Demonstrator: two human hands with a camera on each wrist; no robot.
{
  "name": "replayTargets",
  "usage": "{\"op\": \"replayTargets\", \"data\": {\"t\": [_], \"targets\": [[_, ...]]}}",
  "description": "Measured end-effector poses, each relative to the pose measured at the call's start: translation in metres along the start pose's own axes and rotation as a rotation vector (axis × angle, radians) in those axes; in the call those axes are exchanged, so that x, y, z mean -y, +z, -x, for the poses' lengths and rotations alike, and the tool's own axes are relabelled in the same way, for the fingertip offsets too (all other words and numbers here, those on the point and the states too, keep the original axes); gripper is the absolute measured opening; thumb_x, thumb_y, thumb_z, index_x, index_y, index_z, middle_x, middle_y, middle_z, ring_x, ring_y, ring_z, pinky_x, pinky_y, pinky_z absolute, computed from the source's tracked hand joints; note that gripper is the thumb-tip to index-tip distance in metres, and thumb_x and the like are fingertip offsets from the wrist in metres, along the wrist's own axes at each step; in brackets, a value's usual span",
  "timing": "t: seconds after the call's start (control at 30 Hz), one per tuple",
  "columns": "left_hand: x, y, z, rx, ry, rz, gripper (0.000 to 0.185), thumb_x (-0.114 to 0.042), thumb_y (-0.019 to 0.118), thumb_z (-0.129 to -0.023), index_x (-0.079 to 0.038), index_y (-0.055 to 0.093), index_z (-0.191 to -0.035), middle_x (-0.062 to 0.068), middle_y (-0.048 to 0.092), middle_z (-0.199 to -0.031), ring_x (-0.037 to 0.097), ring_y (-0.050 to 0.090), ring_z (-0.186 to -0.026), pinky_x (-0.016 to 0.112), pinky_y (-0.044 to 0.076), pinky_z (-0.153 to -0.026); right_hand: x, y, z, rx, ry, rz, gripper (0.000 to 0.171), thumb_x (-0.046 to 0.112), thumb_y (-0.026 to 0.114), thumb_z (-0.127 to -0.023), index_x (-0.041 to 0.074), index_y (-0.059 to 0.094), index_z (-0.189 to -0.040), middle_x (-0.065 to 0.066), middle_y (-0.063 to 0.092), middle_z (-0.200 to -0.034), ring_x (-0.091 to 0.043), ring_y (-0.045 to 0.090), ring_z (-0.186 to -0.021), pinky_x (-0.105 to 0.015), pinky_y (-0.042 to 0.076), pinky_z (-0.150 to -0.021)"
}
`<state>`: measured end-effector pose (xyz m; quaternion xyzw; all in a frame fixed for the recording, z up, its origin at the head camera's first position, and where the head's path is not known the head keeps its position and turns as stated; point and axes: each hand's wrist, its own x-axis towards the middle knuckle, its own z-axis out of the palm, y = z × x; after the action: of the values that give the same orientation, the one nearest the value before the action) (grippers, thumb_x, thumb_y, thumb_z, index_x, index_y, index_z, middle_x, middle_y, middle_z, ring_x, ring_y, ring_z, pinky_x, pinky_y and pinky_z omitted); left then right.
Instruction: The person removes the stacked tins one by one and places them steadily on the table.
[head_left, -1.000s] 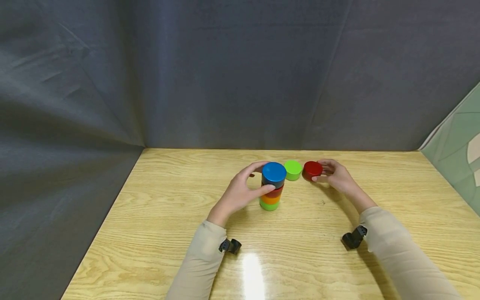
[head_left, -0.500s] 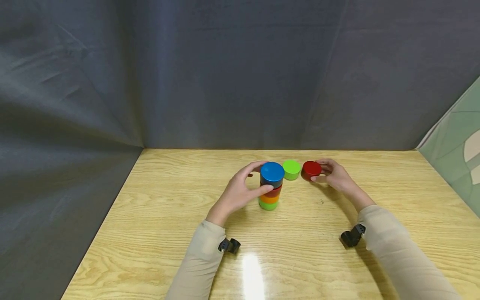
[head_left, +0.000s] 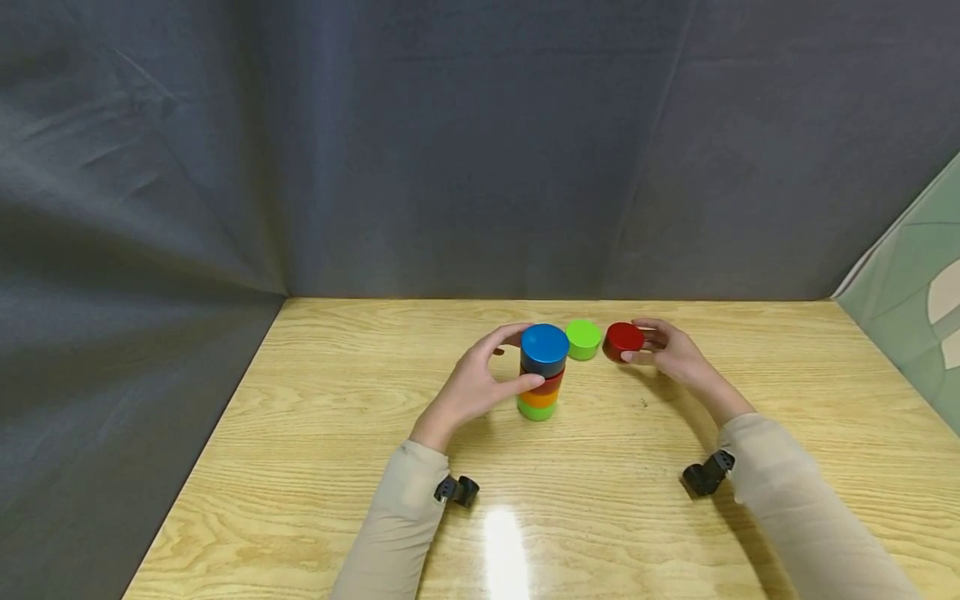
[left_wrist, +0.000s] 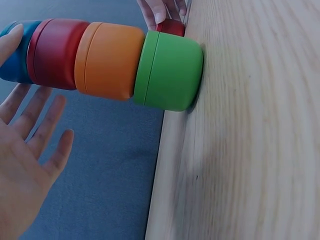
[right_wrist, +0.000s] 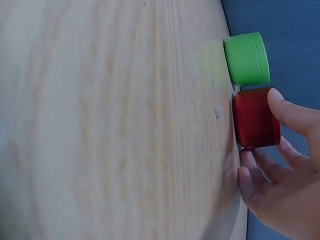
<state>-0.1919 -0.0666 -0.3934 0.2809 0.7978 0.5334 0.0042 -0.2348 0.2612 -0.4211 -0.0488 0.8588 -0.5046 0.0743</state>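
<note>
Four-colour stack of small round lidded jars stands upright on the table: the green jar (left_wrist: 172, 70) at the bottom, then the orange jar (left_wrist: 112, 60), a red jar (left_wrist: 60, 54) and the blue jar (head_left: 544, 347) on top. My left hand (head_left: 471, 390) grips the top of this stack at the blue jar, thumb on the near side and fingers partly hidden behind. To the right, my right hand (head_left: 677, 358) holds another red jar (right_wrist: 255, 117) between thumb and fingers, low at the table. Beside that one sits a second green jar (right_wrist: 246, 59).
The wooden table (head_left: 315, 433) ends at a dark grey cloth (head_left: 480, 167) hanging behind it and along the left. A green patterned cloth (head_left: 907, 283) borders the right side. Each sleeve carries a small black wrist camera (head_left: 465, 492).
</note>
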Motion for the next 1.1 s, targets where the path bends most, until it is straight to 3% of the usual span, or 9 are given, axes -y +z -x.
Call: {"op": "replayTargets", "data": {"t": [0.27, 0.47, 0.63, 0.7, 0.9, 1.1], "targets": [[0.006, -0.001, 0.001, 0.017, -0.022, 0.018, 0.066, -0.026, 0.081, -0.085, -0.023, 0.05, -0.144, -0.005, 0.058, -0.131, 0.014, 0.051, -0.121, 0.055, 0.039, -0.103, -0.001, -0.002, 0.005, -0.023, -0.003, -0.024, 0.073, 0.013, 0.071, -0.093, -0.008, 0.03, -0.15, -0.034, 0.042, -0.143, -0.043, 0.05, -0.123, -0.009, 0.045, -0.079], [0.011, -0.001, 0.001, 0.03, -0.041, 0.015, 0.069, -0.025, 0.082, -0.083, -0.022, 0.049, -0.144, -0.003, 0.058, -0.13, 0.017, 0.052, -0.121, 0.053, 0.04, -0.102, -0.002, -0.005, 0.01, -0.075, -0.038, -0.058, 0.07, 0.013, 0.07, -0.094, -0.006, 0.032, -0.15, -0.032, 0.046, -0.141, -0.02, 0.057, -0.112, -0.01, 0.046, -0.081], [0.015, -0.001, 0.001, 0.041, -0.048, 0.01, 0.069, -0.023, 0.083, -0.083, -0.018, 0.05, -0.143, -0.001, 0.059, -0.13, 0.021, 0.053, -0.121, 0.053, 0.04, -0.102, 0.001, -0.006, 0.015, -0.081, -0.052, -0.074, 0.071, 0.013, 0.069, -0.094, -0.006, 0.031, -0.15, -0.031, 0.046, -0.143, -0.035, 0.051, -0.121, -0.009, 0.046, -0.082], [0.016, -0.001, 0.001, 0.046, -0.055, 0.015, 0.068, -0.022, 0.083, -0.082, -0.017, 0.05, -0.142, 0.0, 0.059, -0.129, 0.024, 0.053, -0.121, 0.054, 0.04, -0.102, 0.003, -0.007, 0.016, -0.083, -0.056, -0.071, 0.07, 0.014, 0.069, -0.094, -0.006, 0.031, -0.15, -0.031, 0.046, -0.143, -0.035, 0.051, -0.121, -0.009, 0.046, -0.082], [0.017, -0.001, 0.002, 0.055, -0.066, 0.029, 0.067, -0.021, 0.083, -0.083, -0.016, 0.051, -0.141, 0.002, 0.059, -0.129, 0.032, 0.052, -0.123, 0.055, 0.039, -0.103, 0.005, -0.006, 0.022, -0.109, -0.085, -0.076, 0.069, 0.017, 0.07, -0.095, -0.006, 0.034, -0.149, -0.031, 0.048, -0.141, -0.003, 0.055, -0.106, -0.01, 0.048, -0.081], [0.019, -0.001, 0.002, 0.064, -0.082, 0.036, 0.064, -0.023, 0.081, -0.084, -0.016, 0.052, -0.14, 0.002, 0.059, -0.129, 0.033, 0.052, -0.124, 0.055, 0.039, -0.103, 0.005, -0.004, 0.023, -0.137, -0.091, -0.082, 0.067, 0.017, 0.07, -0.095, -0.005, 0.036, -0.148, -0.031, 0.048, -0.14, 0.002, 0.055, -0.105, -0.011, 0.049, -0.08]]}}
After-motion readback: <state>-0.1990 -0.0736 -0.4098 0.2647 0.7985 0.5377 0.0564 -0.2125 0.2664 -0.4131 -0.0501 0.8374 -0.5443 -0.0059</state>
